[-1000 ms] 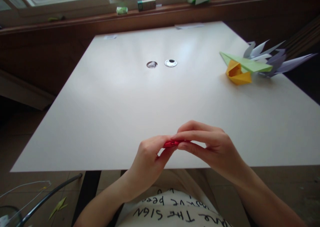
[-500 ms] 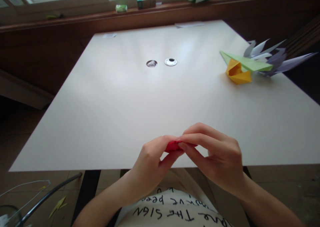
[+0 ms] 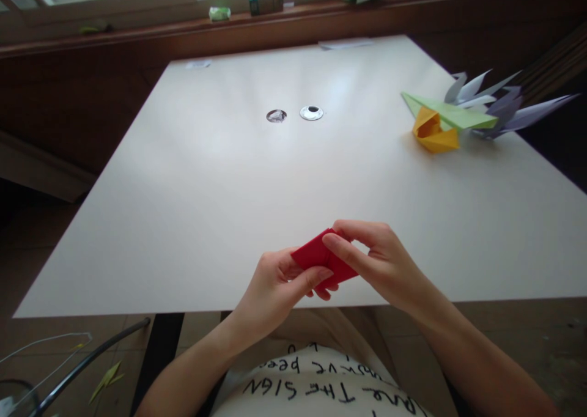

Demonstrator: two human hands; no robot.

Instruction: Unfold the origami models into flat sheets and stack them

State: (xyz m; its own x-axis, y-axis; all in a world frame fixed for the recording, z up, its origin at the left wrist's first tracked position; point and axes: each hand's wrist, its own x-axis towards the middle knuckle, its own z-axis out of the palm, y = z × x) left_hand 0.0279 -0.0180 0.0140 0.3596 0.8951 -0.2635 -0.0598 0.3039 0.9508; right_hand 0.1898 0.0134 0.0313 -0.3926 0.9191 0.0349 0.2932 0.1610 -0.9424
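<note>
A folded piece of red paper (image 3: 316,251) is held between both hands above the near edge of the white table (image 3: 192,221). My left hand (image 3: 279,285) grips its lower left side, thumb lying on the front face and fingers behind. At the upper right, my right hand (image 3: 378,255) pinches the paper between thumb and bent forefinger. A crease or seam runs down the paper's middle. Part of its right side is covered by the right hand.
On the table's right side stand a yellow folded paper piece (image 3: 433,132), a light green folded paper (image 3: 458,116) and white and purple paper cranes (image 3: 509,108). Two round holes (image 3: 276,116) pierce the tabletop. A small box (image 3: 266,3) rests on the sill.
The red paper has been turned so its broad face now shows. My right hand has shifted its pinch to the upper edge, and my left thumb now lies across the front.
</note>
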